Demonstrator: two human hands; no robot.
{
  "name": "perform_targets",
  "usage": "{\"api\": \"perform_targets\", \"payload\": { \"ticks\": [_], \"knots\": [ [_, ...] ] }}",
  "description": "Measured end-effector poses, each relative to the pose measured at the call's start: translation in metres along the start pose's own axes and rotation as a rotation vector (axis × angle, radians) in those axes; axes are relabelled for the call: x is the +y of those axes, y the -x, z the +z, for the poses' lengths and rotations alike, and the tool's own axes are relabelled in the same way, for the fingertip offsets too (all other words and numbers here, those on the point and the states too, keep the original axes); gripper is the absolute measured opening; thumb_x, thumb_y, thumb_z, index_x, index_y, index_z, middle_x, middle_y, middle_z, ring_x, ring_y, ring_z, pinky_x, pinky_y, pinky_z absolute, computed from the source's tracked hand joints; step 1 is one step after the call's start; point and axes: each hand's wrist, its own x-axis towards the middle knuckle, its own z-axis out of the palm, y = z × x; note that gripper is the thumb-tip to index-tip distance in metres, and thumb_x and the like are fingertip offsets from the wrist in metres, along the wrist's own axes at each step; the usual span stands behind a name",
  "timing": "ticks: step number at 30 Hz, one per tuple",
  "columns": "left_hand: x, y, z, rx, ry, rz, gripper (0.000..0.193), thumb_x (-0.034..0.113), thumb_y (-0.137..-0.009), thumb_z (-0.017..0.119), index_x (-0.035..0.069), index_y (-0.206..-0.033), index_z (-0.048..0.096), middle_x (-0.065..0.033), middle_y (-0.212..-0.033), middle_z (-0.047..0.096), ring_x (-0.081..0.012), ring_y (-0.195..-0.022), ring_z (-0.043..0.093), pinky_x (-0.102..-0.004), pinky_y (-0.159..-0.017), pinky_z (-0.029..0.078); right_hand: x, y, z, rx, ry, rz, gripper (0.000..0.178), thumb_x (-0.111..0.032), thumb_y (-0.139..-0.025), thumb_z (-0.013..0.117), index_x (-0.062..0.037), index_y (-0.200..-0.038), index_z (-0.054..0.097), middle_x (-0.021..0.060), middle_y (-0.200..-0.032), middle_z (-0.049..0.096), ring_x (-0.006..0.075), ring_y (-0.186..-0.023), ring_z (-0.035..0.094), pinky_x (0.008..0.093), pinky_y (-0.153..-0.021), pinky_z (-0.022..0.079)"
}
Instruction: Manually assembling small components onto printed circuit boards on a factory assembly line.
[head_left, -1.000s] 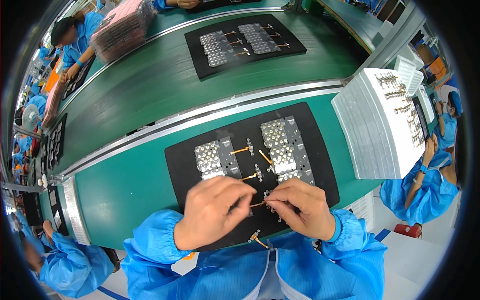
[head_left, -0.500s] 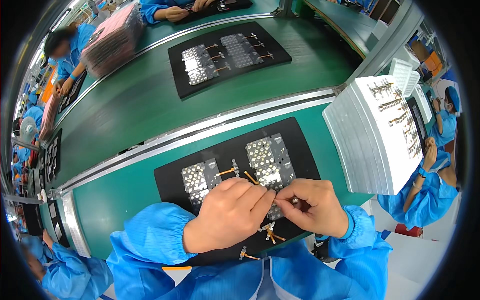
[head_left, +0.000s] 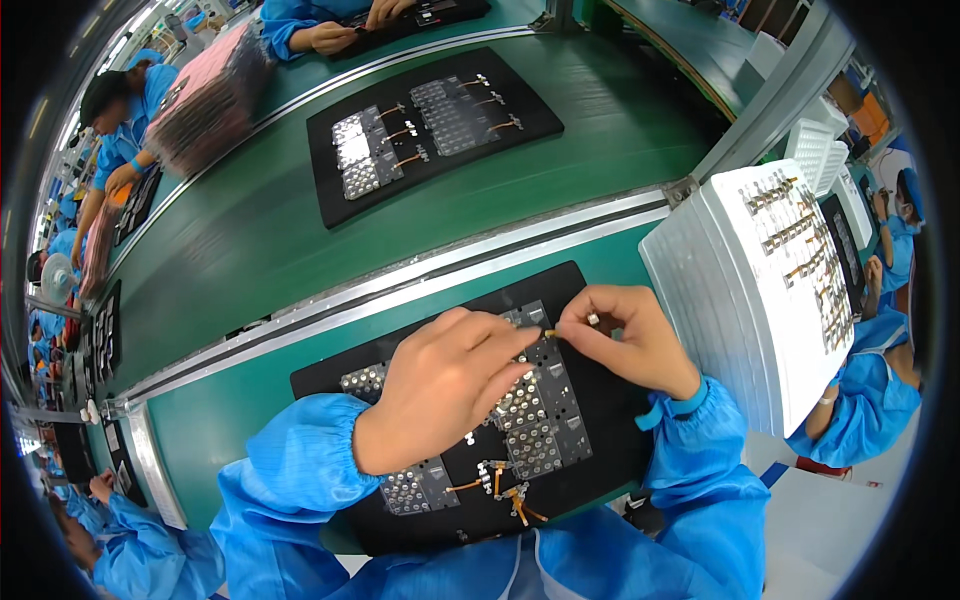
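Between the thumb and index finger of my right hand (head_left: 632, 340) is a small flex cable (head_left: 551, 333); its gold end sticks out to the left and a metal connector shows by the curled fingers. My left hand (head_left: 445, 385) reaches across from the left, fingers stretched out and thumb apart, its index fingertip close to that gold end. Beneath both hands, a black mat (head_left: 622, 430) carries thin metal plates (head_left: 550, 440) dotted with round silver pads. My left hand partly covers them. Several loose orange flex cables (head_left: 517, 505) lie near the mat's front edge.
A tall stack of white trays (head_left: 700, 290) with rows of flex cables on top stands at the right. Beyond a metal rail (head_left: 400, 280), a second black mat (head_left: 540, 110) with similar plates rests on a green conveyor (head_left: 230, 240). Other people in blue work around.
Both hands have moved up toward the far end of the right-hand plates. The left fingers have come away from the right fingertips, while the right hand keeps its pinch on the flex cable.
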Motion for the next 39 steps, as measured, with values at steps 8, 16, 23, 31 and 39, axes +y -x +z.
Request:
{"api": "perform_targets", "payload": {
  "ticks": [8, 16, 23, 31, 39],
  "knots": [
    [-0.012, 0.005, 0.017, -0.249, -0.245, 0.118, 0.037, 0.019, -0.080, 0.079, 0.009, -0.116, 0.074, -0.0045, -0.090, 0.053, -0.0214, -0.083, 0.057, -0.0342, -0.071, 0.046, 0.015, -0.007, -0.001, -0.040, 0.107, 0.074, 0.013, -0.009, -0.089, 0.077, 0.0019, -0.086, 0.070, 0.0061, -0.065, 0.062, 0.0099, -0.058, 0.056, 0.0267, -0.054, 0.044],
    [-0.013, 0.006, 0.018, -0.306, -0.245, 0.092, 0.047, 0.022, -0.082, 0.080, 0.011, -0.127, 0.071, -0.0045, -0.094, 0.052, -0.0218, -0.086, 0.054, -0.0339, -0.074, 0.045, 0.009, -0.009, -0.002, -0.069, 0.230, 0.062, 0.011, -0.008, -0.087, 0.076, -0.0003, -0.084, 0.069, 0.0054, -0.065, 0.058, 0.0155, -0.057, 0.053, 0.0293, -0.053, 0.041],
    [-0.014, 0.004, 0.017, -0.312, -0.236, 0.094, 0.048, 0.023, -0.083, 0.078, 0.009, -0.128, 0.069, -0.0046, -0.094, 0.051, -0.0210, -0.087, 0.055, -0.0328, -0.075, 0.045, 0.009, -0.010, -0.002, -0.066, 0.255, 0.074, 0.011, -0.011, -0.083, 0.076, -0.0021, -0.083, 0.070, 0.0109, -0.065, 0.060, 0.0264, -0.057, 0.060, 0.0357, -0.054, 0.045],
    [-0.013, 0.004, 0.016, -0.330, -0.245, 0.091, 0.048, 0.024, -0.084, 0.078, 0.009, -0.128, 0.069, -0.0044, -0.094, 0.051, -0.0204, -0.088, 0.055, -0.0325, -0.075, 0.045, 0.008, -0.011, -0.002, -0.061, 0.287, 0.061, 0.011, -0.012, -0.083, 0.076, -0.0025, -0.083, 0.070, 0.0114, -0.067, 0.062, 0.0277, -0.059, 0.062, 0.0365, -0.055, 0.046],
    [-0.013, 0.005, 0.016, -0.326, -0.242, 0.091, 0.048, 0.024, -0.083, 0.078, 0.009, -0.128, 0.069, -0.0040, -0.094, 0.051, -0.0204, -0.088, 0.055, -0.0324, -0.075, 0.045, 0.008, -0.011, -0.002, -0.065, 0.286, 0.067, 0.012, -0.013, -0.083, 0.076, -0.0025, -0.083, 0.071, 0.0120, -0.067, 0.063, 0.0280, -0.058, 0.063, 0.0365, -0.055, 0.047]
  ]
}}
